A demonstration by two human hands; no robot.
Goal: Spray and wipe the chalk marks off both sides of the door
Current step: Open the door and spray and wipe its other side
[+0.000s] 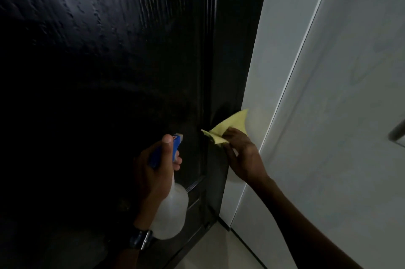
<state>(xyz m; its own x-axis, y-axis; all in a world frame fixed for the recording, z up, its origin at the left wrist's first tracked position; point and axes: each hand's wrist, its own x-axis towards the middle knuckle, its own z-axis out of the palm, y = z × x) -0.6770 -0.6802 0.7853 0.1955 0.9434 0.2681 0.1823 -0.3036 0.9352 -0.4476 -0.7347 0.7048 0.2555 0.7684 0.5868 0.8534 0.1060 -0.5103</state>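
Against the dark door (114, 54) I am working low down, near its right edge, where the black panel meets the white wall (274, 54). I am gripping the spray bottle (169, 211) in my left hand (153, 172), thumb lying up along the blue spray head (167, 150) and fingers curling round the trigger, with the nozzle facing the door. I am pinching the yellow cloth (230, 128) in my right hand (243, 157), fingers bunching it narrow while its free corners are sticking out toward the door's edge and the wall.

I am not seeing any chalk marks here; the panel is too dark and blurred to tell whether any are remaining.

I am judging the risks like this. Squeezing the trigger from this close could be sending spray past the edge onto the white wall, since the nozzle is aiming near the seam. Cloth held this loosely could be slipping from my pinch once I am pressing and rubbing. With so little light on the panel, I could be missing faint marks and leaving them behind. Drips could also be running down to the pale floor (210, 253).
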